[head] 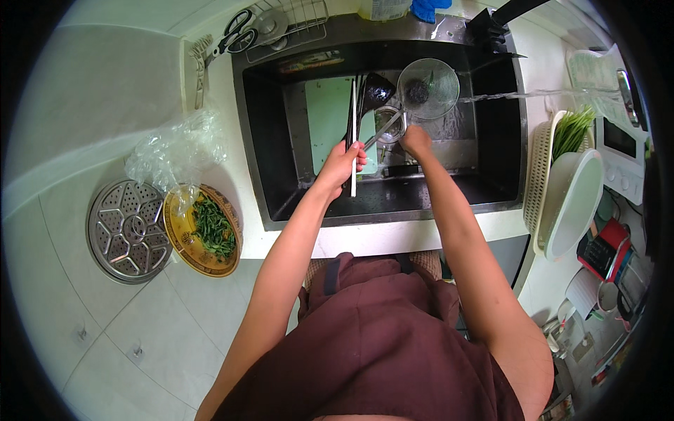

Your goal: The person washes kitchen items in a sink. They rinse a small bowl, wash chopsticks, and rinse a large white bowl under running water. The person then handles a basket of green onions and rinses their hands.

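Over the black sink [495,194], my left hand [339,163] grips a bundle of chopsticks [353,110], one white and the others dark. The handle of a black ladle [378,92] runs into the same hand. A wire-mesh strainer [429,88] has its metal handle slanting down to my left fingers. My right hand [417,141] is curled beside a round clear glass vessel [388,125] below the strainer; its fingertips are hidden, so its hold is unclear. A pale green cutting board [326,116] lies in the sink, partly behind the chopsticks.
Water streams in from the right past the black faucet [487,31]. Left are a yellow bowl [176,231] of cut greens, a perforated steamer plate [126,231], a plastic bag [179,150] and scissors [239,34]. Right are a white basket [539,168] and basin [576,205].
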Motion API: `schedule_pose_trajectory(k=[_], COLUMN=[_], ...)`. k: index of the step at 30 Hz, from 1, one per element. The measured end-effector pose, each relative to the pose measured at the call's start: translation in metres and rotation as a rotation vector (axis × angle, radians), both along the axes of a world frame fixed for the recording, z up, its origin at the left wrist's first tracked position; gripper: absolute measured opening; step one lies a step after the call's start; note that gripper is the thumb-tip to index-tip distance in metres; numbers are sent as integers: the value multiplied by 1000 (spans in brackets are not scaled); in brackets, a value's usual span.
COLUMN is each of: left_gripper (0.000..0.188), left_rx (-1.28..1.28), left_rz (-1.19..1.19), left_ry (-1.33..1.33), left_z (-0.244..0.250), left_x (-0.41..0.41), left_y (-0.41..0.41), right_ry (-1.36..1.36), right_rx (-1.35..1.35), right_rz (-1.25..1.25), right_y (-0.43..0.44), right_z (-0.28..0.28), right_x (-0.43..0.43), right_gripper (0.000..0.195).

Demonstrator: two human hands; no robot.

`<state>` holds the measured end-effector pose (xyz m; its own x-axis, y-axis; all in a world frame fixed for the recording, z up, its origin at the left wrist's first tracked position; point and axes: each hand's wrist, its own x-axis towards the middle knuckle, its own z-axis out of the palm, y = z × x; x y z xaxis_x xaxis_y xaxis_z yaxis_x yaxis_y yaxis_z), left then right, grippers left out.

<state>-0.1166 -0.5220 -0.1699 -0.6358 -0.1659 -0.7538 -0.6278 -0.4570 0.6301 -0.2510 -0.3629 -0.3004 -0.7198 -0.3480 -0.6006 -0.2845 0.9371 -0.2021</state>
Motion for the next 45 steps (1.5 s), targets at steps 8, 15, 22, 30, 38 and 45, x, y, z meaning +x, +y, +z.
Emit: schedule_pose_trajectory(k=[8,15,22,30,38,45], left_gripper=[23,19,17,20,21,71], left_rx=[198,-71,-307,-646,-268,-64], left_rz=[69,-109,-75,-381,-511,110], left_ry=[37,139,348,388,381,458], left_z=[1,39,50,44,24,44], left_x=[-24,-61,-93,-85,-83,-183], left_y=[49,101,137,150,132,113], right_ry=[-657,-120,-440,-511,-870,-302], right_rx=[-540,-360,-1058,-1706,-1570,-1375], right_rz=[-297,105,-484,-986,-904,-705], right_y=[36,59,53,51,56,41], right_z=[146,210,204,173,164,181], right_x=[25,23,-36,-122,-86,-61], right_gripper=[24,32,27,37,30,33])
